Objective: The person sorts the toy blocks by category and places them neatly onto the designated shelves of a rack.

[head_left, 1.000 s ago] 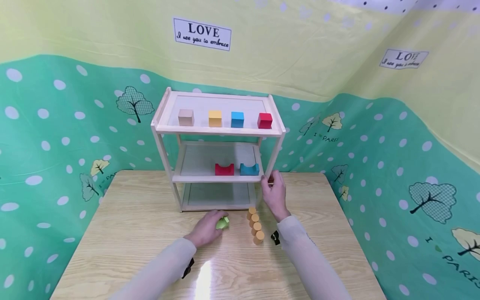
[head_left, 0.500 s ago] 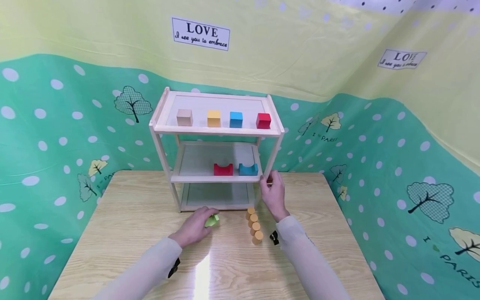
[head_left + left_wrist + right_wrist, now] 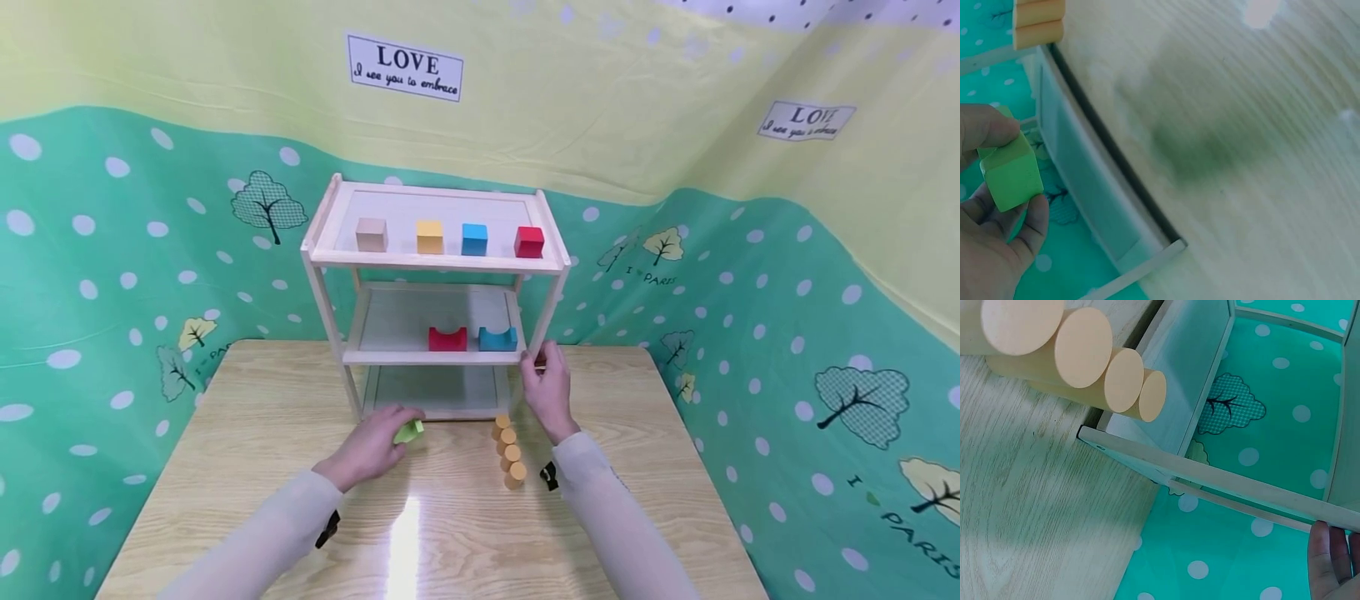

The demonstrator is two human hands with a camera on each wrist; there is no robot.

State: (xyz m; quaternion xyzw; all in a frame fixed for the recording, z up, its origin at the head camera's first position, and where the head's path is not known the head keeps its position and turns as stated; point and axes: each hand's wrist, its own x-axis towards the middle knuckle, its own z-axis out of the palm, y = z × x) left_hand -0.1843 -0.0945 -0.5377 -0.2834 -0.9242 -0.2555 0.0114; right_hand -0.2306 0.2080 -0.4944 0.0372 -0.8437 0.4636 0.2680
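My left hand (image 3: 371, 446) pinches a light green block (image 3: 1015, 172) between thumb and fingers. In the head view the block is partly covered by those fingers, low in front of the shelf's bottom tier. A pale wooden three-tier shelf (image 3: 442, 358) stands at the back of the table. My right hand (image 3: 549, 392) grips its right front post (image 3: 551, 308) near the middle tier; in the right wrist view the fingertips (image 3: 1319, 547) meet the post's edge. Between the hands, several orange-yellow cylinders (image 3: 511, 455) stand upright in a row, by the shelf's right front corner.
Along the top tier sit a beige cube (image 3: 371, 236), a yellow cube (image 3: 430, 237), a blue cube (image 3: 474, 240) and a red cube (image 3: 528, 242). The middle tier holds a red notched block (image 3: 447, 342) and a blue one (image 3: 497, 341). A green dotted curtain (image 3: 750, 333) hangs around the wooden table (image 3: 615, 400).
My left hand has moved left and slightly toward the shelf, carrying the green block. My right hand keeps its place at the post, and the cylinders and shelf blocks stay put.
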